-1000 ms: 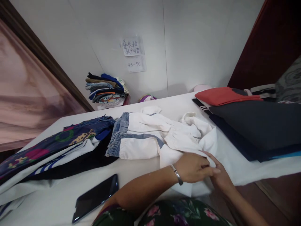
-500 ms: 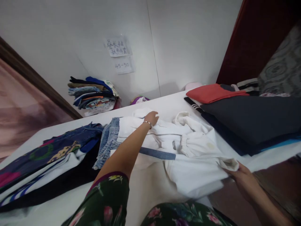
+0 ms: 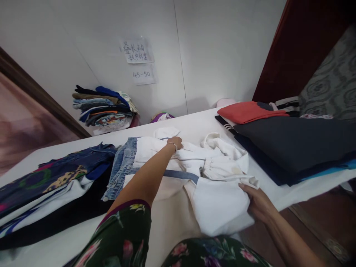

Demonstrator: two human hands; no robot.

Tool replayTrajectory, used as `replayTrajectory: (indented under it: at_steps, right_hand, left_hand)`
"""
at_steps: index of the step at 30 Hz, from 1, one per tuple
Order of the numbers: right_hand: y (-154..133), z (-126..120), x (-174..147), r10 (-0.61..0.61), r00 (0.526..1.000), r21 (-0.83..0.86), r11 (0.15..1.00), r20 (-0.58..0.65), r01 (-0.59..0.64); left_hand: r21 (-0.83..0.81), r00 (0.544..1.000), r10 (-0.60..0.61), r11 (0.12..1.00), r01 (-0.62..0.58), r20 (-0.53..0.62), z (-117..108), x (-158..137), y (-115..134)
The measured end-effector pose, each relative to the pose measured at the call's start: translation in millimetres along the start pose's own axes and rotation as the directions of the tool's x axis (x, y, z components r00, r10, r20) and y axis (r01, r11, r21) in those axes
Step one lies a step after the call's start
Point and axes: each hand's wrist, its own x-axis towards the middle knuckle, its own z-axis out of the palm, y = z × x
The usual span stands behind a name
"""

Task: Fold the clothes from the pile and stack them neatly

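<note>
A white jacket (image 3: 147, 149) with blue denim panels (image 3: 121, 167) lies spread and crumpled across the white table. My left hand (image 3: 175, 142), a thin bracelet at its wrist, rests near the jacket's far edge, fingers curled down onto the white cloth. One white sleeve (image 3: 222, 204) hangs partly over the table's near edge. At its cuff end, my right hand (image 3: 257, 200) grips the fabric, with the thumb on top and the other fingers partly hidden beneath. The other sleeve (image 3: 233, 150) lies bunched on the table toward the far right.
Dark and patterned garments (image 3: 61, 178) lie at the left. On the right are a dark grey folded garment (image 3: 300, 137) and a red one (image 3: 247, 112). A clothes stack (image 3: 104, 107) stands beyond the table (image 3: 194, 120), by the wall with paper notes (image 3: 139, 52).
My right hand has moved left and slightly up with the sleeve's cuff, so the sleeve now bunches inward. My left hand stays at the far edge, its fingers more curled.
</note>
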Motion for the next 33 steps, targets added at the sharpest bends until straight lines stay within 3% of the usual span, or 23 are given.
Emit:
replayTrajectory:
  at_steps: [3,5,6,8,10,11,13,14,15,16,18,20,21,22,25,27,33]
  right_hand:
    - [-9,0,7,-0.06,0.998,-0.056,0.997,0.005,0.06]
    - [-23,2,10,-0.228,0.973,-0.125,0.967,-0.02,0.224]
    - [-33,5,11,-0.348,0.937,-0.182,0.923,-0.022,0.339]
    - [-55,16,13,-0.603,0.798,-0.335,0.749,0.011,0.571]
    - [-77,30,17,-0.792,0.606,-0.48,0.506,0.069,0.716]
    - [-86,38,22,-0.852,0.513,-0.526,0.392,0.101,0.755]
    - [-98,48,36,-0.913,0.376,-0.563,0.228,0.161,0.794]
    - [-101,49,46,-0.917,0.351,-0.566,0.189,0.191,0.803]
    - [-101,48,58,-0.906,0.363,-0.571,0.185,0.215,0.8]
    - [-99,44,69,-0.882,0.414,-0.584,0.218,0.225,0.782]
    - [-89,27,88,-0.785,0.587,-0.617,0.366,0.197,0.697]
    - [-75,3,99,-0.643,0.752,-0.62,0.534,0.144,0.575]
    - [-67,-9,100,-0.576,0.807,-0.604,0.6,0.128,0.524]
    - [-60,-21,100,-0.519,0.846,-0.576,0.659,0.118,0.484]
    - [-47,-42,90,-0.427,0.9,-0.465,0.781,0.091,0.418]
    - [-46,-42,85,-0.417,0.907,-0.448,0.801,0.059,0.398]
    - [-58,-2,91,-0.386,0.912,-0.6,0.699,0.142,0.389]
  left_hand:
    - [-0.022,0.98,-0.056,0.998,0.053,-0.189,-25,-14,-12]
    - [-0.078,0.933,-0.083,0.995,0.059,-0.351,-50,-21,-20]
    - [-0.125,0.889,-0.097,0.991,0.046,-0.448,-64,-24,-22]
    - [-0.234,0.761,-0.155,0.972,0.005,-0.63,-95,-28,-25]
    - [-0.323,0.63,-0.22,0.945,-0.053,-0.745,-125,-28,-25]
    - [-0.354,0.595,-0.233,0.93,-0.094,-0.769,-138,-27,-24]
    - [-0.396,0.599,-0.215,0.899,-0.187,-0.772,-157,-21,-20]
    - [-0.411,0.623,-0.194,0.884,-0.225,-0.758,-160,-17,-18]
    - [-0.415,0.659,-0.162,0.876,-0.247,-0.734,-159,-13,-16]
    - [-0.409,0.698,-0.126,0.877,-0.254,-0.705,-152,-10,-15]
    - [-0.359,0.772,-0.038,0.899,-0.251,-0.635,-125,-10,-16]
    - [-0.321,0.845,0.045,0.913,-0.251,-0.533,-84,-18,-22]
    - [-0.286,0.903,0.106,0.927,-0.241,-0.416,-61,-26,-27]
    - [-0.279,0.929,0.128,0.932,-0.232,-0.346,-37,-37,-33]
    - [-0.267,0.963,0.109,0.948,-0.175,-0.245,20,-73,-53]
    - [-0.253,0.98,0.082,0.959,-0.128,-0.182,40,-96,-64]
    - [-0.111,0.958,0.144,0.978,-0.176,-0.248,44,-138,-67]
